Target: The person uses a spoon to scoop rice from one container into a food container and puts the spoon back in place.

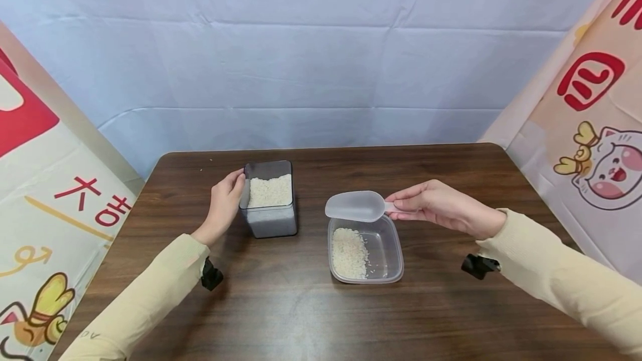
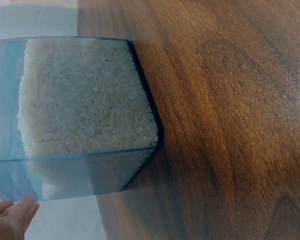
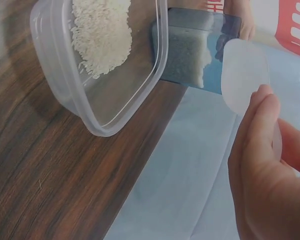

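My left hand (image 1: 224,205) pinches the upper left edge of a tall, smoky-clear container (image 1: 273,224) standing on the table. Plenty of white rice (image 2: 90,95) fills it below the rim. In my right hand (image 1: 441,208) is the short handle of a translucent white scoop (image 1: 355,206), held level above the far edge of a shallow clear plastic box (image 1: 396,261). No rice shows in the scoop. Inside that box, a pile of rice (image 1: 348,252) lies against the left side, with some loose grains. The right wrist view shows the fingers (image 3: 262,120) and thumb around the handle.
Both containers stand on a dark brown wooden table (image 1: 301,316), the box to the right and nearer. A few stray grains lie near the table's far left edge. Pale blue cloth (image 1: 311,71) hangs behind, and printed banners (image 1: 602,99) flank both sides.
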`<state>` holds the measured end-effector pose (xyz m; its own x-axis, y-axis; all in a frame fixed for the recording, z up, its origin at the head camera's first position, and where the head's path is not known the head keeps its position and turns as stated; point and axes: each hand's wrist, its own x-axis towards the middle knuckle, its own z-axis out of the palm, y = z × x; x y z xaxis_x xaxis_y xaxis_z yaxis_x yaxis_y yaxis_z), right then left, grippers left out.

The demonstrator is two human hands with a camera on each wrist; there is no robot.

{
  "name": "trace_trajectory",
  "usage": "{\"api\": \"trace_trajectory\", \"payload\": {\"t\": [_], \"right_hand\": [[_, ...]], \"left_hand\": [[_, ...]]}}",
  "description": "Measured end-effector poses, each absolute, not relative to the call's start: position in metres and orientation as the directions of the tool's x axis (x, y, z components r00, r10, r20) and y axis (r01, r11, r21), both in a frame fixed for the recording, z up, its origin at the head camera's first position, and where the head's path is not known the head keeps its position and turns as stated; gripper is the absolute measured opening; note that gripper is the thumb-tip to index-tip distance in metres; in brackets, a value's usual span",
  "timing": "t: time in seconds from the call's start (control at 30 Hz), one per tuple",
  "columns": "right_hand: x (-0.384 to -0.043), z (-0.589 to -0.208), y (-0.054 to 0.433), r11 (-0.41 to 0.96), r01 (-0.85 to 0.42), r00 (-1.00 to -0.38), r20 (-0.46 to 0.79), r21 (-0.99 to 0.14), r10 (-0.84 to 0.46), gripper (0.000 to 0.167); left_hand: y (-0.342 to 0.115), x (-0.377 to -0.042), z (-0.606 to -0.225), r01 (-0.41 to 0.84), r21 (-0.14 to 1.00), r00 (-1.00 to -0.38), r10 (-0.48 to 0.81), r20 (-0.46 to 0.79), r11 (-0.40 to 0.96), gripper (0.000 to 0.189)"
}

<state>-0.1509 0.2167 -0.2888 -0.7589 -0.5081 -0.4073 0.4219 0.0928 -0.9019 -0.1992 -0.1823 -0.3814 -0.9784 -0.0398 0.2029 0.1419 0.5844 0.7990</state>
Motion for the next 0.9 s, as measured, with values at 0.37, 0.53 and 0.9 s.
{"api": "trace_trajectory", "payload": {"t": [0.37,0.53,0.9], "right_hand": [[-0.152,-0.289,0.207,0.034,0.407,-0.802,-0.375,-0.913,-0.466,0.046],[-0.151,-0.289,0.204,0.019,0.392,-0.808,-0.354,-0.92,-0.471,0.047],[-0.152,-0.291,0.193,-0.06,0.42,-0.814,-0.347,-0.905,-0.465,0.047]], "left_hand": [[-0.183,-0.199,-0.381,0.138,0.803,-0.98,-0.036,0.195,0.58,0.045],[-0.184,-0.199,-0.382,0.14,0.802,-0.98,-0.032,0.195,0.58,0.047],[-0.183,-0.199,-0.381,0.142,0.797,-0.979,-0.038,0.202,0.587,0.046]]}}
